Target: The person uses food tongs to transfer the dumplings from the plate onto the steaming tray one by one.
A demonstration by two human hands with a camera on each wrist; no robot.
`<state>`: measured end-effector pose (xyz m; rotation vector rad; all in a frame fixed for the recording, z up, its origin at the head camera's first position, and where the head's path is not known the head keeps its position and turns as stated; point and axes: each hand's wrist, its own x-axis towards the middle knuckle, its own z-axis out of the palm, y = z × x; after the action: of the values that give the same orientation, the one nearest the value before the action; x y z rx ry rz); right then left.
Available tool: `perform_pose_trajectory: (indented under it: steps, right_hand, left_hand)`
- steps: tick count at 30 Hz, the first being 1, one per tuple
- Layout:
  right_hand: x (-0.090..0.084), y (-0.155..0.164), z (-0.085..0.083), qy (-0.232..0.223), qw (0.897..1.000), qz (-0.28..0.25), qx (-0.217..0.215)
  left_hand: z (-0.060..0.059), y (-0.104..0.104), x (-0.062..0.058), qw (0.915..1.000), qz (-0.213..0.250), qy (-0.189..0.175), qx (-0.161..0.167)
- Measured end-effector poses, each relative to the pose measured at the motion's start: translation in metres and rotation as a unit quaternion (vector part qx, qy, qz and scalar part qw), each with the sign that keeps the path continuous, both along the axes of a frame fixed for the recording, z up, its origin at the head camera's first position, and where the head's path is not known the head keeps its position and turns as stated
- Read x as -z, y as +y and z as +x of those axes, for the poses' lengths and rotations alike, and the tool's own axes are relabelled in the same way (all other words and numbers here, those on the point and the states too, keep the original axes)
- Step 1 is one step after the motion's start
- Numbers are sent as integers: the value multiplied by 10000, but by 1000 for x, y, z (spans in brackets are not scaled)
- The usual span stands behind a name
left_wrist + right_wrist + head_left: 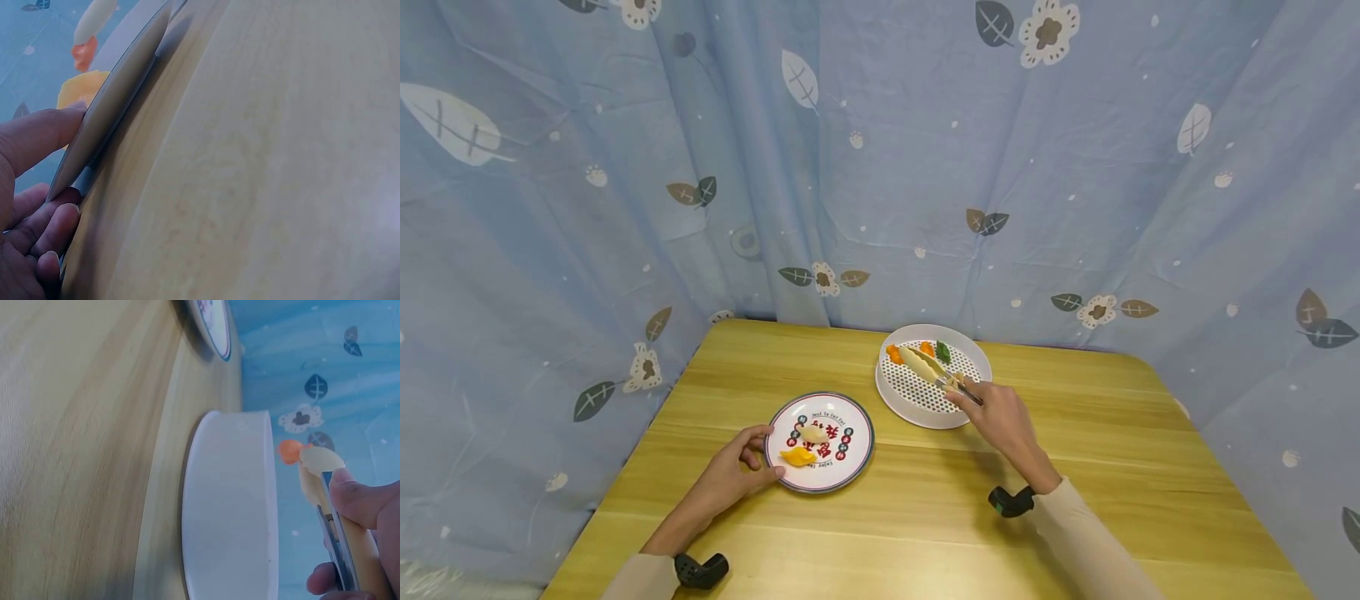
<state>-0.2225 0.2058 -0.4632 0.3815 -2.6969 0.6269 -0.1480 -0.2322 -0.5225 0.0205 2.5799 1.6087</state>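
Note:
My left hand (733,475) holds the near left rim of a white printed plate (853,425), thumb on top and fingers beneath in the left wrist view. On the plate lie a cream dumpling-shaped piece (812,434) and a yellow one (798,457). My right hand (1000,417) grips metal tongs with cream heads (921,364) over a white round basket (895,398) with a perforated base. At the tongs' tips is an orange piece (289,451), above the basket's rim in the right wrist view. Another orange piece (927,348) and a green piece (942,352) lie in the basket.
The plate and basket stand on a wooden table (917,525), the basket near the back edge. A blue patterned curtain (910,167) hangs behind the table and along both sides. Each wrist carries a black camera device (702,572).

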Motion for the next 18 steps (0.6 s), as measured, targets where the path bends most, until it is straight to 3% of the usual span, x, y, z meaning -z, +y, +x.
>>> perform_pose_trajectory:
  steps: [18]
  right_hand:
    - [10,-2,-16,-494,9974,504,145]
  left_hand:
    - [-1,-1,2,10000,32,24,-20]
